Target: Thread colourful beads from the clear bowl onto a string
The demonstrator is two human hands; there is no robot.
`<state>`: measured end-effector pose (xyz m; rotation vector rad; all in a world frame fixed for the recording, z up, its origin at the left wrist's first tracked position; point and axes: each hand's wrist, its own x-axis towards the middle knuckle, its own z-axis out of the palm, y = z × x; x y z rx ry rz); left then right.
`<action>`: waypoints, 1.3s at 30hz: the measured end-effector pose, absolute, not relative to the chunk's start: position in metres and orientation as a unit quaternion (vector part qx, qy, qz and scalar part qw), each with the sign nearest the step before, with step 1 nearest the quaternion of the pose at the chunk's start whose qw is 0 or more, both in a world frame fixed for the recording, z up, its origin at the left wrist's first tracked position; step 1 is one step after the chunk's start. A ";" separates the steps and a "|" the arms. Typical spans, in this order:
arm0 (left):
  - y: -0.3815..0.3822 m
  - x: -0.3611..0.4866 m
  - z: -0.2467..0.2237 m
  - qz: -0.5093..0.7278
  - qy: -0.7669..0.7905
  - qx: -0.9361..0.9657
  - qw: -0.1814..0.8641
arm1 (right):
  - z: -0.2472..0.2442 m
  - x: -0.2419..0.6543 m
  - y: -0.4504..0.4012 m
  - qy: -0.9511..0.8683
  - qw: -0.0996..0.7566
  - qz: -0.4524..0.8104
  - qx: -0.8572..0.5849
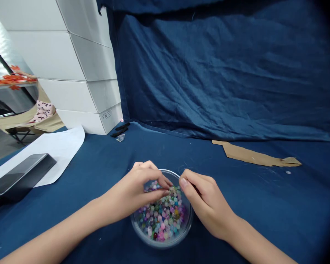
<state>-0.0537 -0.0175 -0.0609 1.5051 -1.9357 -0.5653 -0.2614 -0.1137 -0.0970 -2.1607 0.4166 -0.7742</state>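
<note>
A clear round bowl stands on the blue cloth in front of me, holding many small beads in pink, purple, green, blue and yellow. My left hand reaches over the bowl's left side. Its thumb and fingers come together in a pinch at the beads, and whatever lies between the tips is too small to name. At the bowl's right rim, my right hand is closed, with the thumb pressed on the curled index finger. Anything it holds is hidden.
White boxes are stacked at the back left, beside a hanging blue curtain. A dark device rests on white paper at left. Torn brown cardboard lies at right. Small black items sit near the boxes.
</note>
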 end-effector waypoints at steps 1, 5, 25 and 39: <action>-0.018 -0.054 -0.061 -0.236 -0.711 0.562 0.350 | -0.098 -0.262 -0.113 0.161 0.395 -0.311 -0.849; -0.017 -0.056 -0.065 -0.301 -0.626 0.545 0.469 | -0.100 -0.263 -0.110 0.141 0.401 -0.321 -0.846; -0.018 -0.056 -0.075 -0.318 -0.596 0.501 0.541 | -0.105 -0.263 -0.101 0.099 0.488 -0.355 -0.791; -0.019 -0.057 -0.075 -0.308 -0.628 0.471 0.538 | -0.104 -0.263 -0.099 0.109 0.466 -0.342 -0.809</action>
